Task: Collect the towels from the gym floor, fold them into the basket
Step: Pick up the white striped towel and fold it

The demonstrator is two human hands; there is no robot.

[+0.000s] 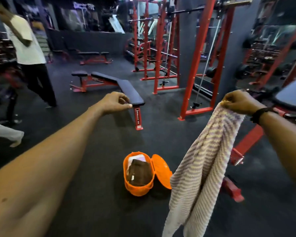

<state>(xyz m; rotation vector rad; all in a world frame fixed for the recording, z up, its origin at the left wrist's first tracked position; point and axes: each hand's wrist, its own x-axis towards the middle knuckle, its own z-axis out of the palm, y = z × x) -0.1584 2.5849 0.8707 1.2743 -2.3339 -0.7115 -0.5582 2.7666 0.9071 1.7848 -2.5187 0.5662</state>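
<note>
My right hand (pixel 237 101) pinches the top corner of a white towel with purple stripes (pixel 202 168), which hangs down in front of me. Stretched out to the left, my left hand (pixel 116 102) has loosely curled fingers and holds nothing. On the dark floor below stands an orange basket (pixel 138 187) with its lid (pixel 161 170) swung open to the right. Inside it lies a folded brown towel (pixel 140 171) on top of a pale one (pixel 137 158).
A black bench with red legs (pixel 120 86) stands beyond my left hand. Red racks (pixel 162 48) rise behind it. Another red bench frame (pixel 246 142) sits at the right. A person in a white shirt (pixel 27 48) stands at the far left.
</note>
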